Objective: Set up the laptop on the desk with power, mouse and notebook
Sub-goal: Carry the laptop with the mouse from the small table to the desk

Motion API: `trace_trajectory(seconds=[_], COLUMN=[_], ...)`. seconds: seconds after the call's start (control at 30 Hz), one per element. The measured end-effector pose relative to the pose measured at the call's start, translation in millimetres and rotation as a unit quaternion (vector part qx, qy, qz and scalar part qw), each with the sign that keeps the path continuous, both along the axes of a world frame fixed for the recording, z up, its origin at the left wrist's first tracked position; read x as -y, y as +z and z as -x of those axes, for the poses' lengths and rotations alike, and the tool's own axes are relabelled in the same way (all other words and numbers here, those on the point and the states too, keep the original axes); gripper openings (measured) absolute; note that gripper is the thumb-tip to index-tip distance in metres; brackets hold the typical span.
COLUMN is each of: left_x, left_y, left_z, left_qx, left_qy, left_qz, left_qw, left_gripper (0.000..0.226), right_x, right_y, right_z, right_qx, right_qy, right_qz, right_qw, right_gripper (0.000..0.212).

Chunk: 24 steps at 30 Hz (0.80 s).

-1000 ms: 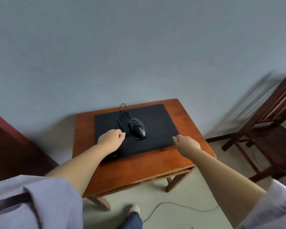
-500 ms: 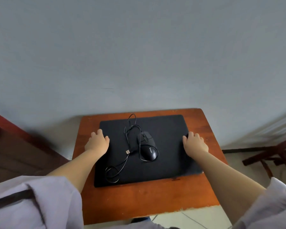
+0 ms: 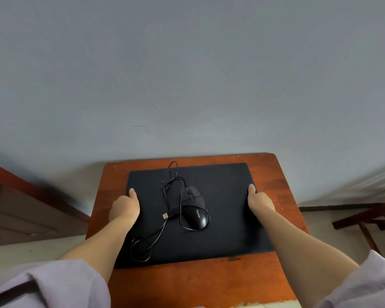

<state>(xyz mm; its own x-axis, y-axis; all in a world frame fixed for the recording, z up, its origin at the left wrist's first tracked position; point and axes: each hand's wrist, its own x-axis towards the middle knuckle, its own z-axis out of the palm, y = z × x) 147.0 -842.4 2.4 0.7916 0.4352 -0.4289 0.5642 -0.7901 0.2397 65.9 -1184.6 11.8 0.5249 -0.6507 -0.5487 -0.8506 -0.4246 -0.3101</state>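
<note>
A closed black laptop [image 3: 227, 196] lies flat on a small reddish wooden desk [image 3: 209, 283]. On its lid rests a black wired mouse [image 3: 195, 210], its thin cable [image 3: 156, 232] looped loosely to the left, the USB plug [image 3: 165, 216] lying free. My left hand [image 3: 125, 207] grips the laptop's left edge, thumb on top. My right hand [image 3: 259, 201] grips the right edge the same way. No notebook or power lead shows.
A grey wall stands right behind the desk. Dark wooden furniture [image 3: 20, 207] sits at the left, and a wooden chair [image 3: 369, 218] at the right on the pale floor.
My view has closed in on the desk. Both hands moved from near the front of the laptop to its left and right edges and took hold of it.
</note>
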Motion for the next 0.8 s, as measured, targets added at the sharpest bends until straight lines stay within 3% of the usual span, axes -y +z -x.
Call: trace_trajectory(seconds=[0.27, 0.5, 0.8], left_x=[7, 71, 244], left_y=[15, 37, 49], left_z=[-6, -19, 61], left_qx=[0.079, 0.086, 0.071], left_qy=[-0.018, -0.132, -0.350], left_qz=[0.022, 0.053, 0.074], left_qw=[0.996, 0.986, 0.931], left_gripper=[0.070, 0.069, 0.069], right_x=[4, 40, 102], right_y=[3, 23, 28], right_z=[14, 75, 270], right_qx=[0.094, 0.113, 0.152], right_qy=[-0.062, -0.117, -0.392], right_qz=[0.003, 0.033, 0.039], right_qw=[0.994, 0.986, 0.907], right_gripper=[0.071, 0.055, 0.064])
